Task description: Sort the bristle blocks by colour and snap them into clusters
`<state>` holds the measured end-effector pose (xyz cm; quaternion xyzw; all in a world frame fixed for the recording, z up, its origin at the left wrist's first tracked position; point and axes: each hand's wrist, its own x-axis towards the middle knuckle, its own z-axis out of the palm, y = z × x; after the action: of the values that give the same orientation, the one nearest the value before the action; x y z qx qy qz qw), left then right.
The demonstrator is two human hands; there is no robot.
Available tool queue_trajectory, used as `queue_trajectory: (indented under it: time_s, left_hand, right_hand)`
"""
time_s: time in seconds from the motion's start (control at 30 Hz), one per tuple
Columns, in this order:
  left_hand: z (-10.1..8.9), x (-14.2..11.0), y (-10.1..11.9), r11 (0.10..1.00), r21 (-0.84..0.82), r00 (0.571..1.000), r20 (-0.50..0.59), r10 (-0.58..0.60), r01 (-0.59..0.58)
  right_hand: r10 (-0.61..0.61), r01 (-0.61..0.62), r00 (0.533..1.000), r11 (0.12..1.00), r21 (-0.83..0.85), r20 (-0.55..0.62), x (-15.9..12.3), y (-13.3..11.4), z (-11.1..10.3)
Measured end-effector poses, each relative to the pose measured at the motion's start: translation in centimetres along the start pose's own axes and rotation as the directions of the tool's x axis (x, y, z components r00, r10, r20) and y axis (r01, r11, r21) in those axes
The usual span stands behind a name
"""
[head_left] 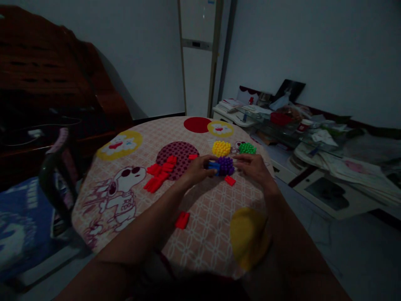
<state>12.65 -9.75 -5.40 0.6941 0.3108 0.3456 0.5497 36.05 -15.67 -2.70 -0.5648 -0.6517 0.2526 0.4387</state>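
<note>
Close to the table's middle, my left hand [198,169] grips a small blue plastic piece [214,167] between thumb and fingers. The blue piece meets the left side of a purple knobbly cluster [226,166]; whether they are joined, I cannot tell. On the cluster's other side is my right hand [253,167], its fingers stretched toward the cluster with thumb and forefinger apart. Behind the purple cluster sit a yellow knobbly cluster [221,148] and a green one [247,148]. A flat red piece [230,180] lies just in front of it.
A heap of red plastic pieces [159,173] lies to the left, and another red piece [182,220] nearer me. The round table has a patterned cloth [200,246]. A chair [58,179] stands left; a cluttered cabinet [313,167] is right.
</note>
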Motion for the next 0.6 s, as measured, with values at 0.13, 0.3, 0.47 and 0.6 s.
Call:
queue_trajectory:
  time_s: [0.13,0.3,0.47,0.6]
  left_hand:
    - [2.5,-0.2,-0.9,0.999,0.044,0.999,0.035,-0.002,0.0]
    - [2.8,-0.3,-1.2,0.994,0.091,0.998,0.026,0.055,-0.057]
    - [3.3,-0.4,-1.0,0.988,0.062,0.99,0.009,0.139,-0.139]
    - [3.3,-0.3,-1.3,0.985,0.095,0.989,0.017,0.146,-0.147]
  right_hand:
    - [-0.237,0.268,0.931,0.96,-0.082,0.277,-0.5,-1.7,2.7]
    - [-0.16,0.248,0.909,0.95,-0.191,0.384,-0.8,-2.0,2.6]
    - [-0.019,0.082,0.95,0.978,-0.191,0.311,-0.7,-0.7,-2.6]
    - [0.151,-0.123,0.986,0.946,-0.301,0.072,-1.2,1.6,-8.2]
